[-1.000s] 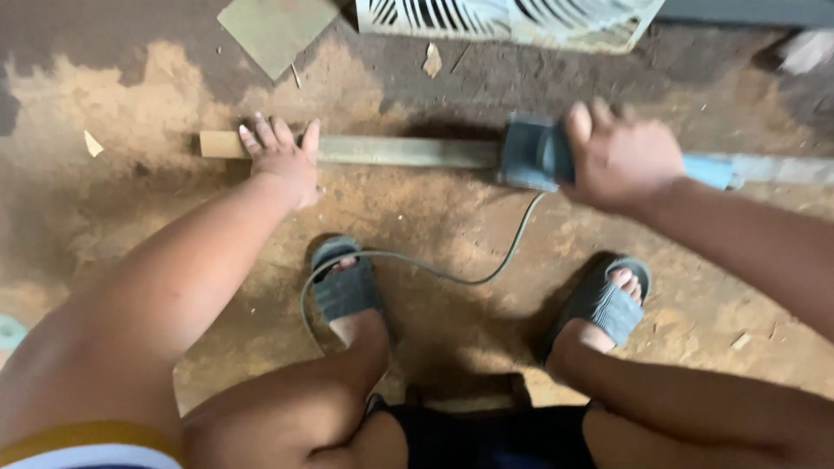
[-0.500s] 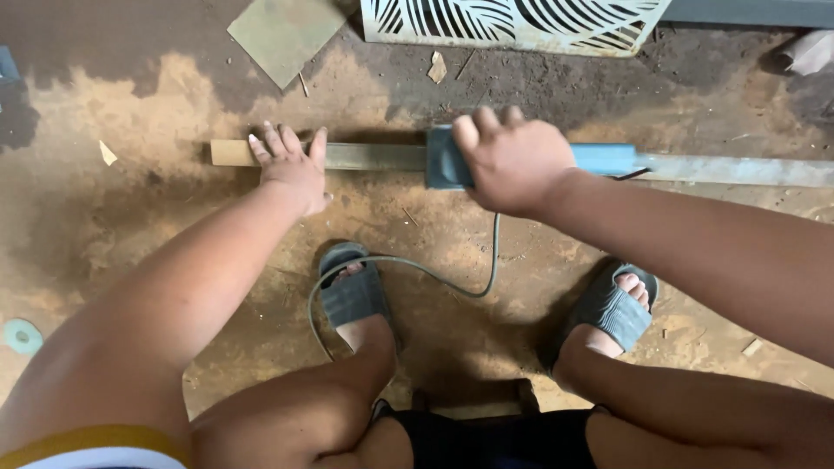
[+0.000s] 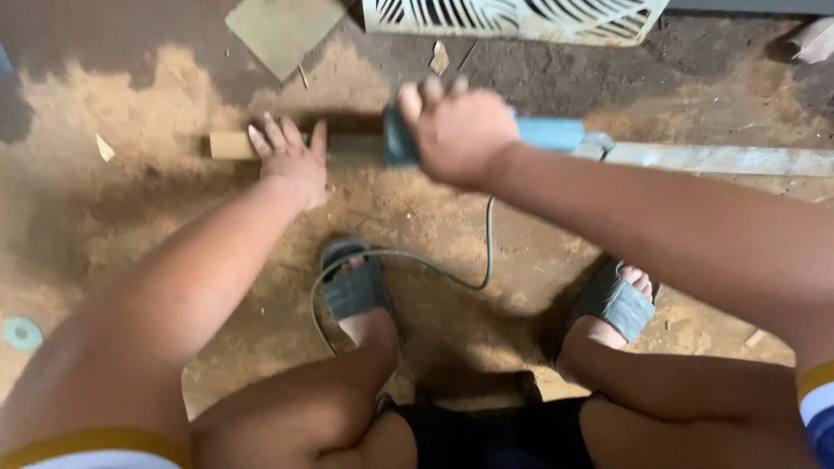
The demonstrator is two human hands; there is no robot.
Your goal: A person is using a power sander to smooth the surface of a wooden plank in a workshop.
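1. The left hand is pressing flat on a wooden strip at ten o'clock.
2. The right hand is gripping a blue power tool at twelve o'clock.
3. Its cord is looping past the grey sandal.

Right hand motion-blurred, hiding most of the blue power tool, wood strip cut off at right edge

Open sawdust floor lies left of the left hand, free for a hand to pass. The wooden strip runs across as a low bar, with the blue power tool sitting on it under the right hand. The grey cord loops across the floor between the sandalled feet. A white grille walls off the far edge; a flat board offcut lies beside it.
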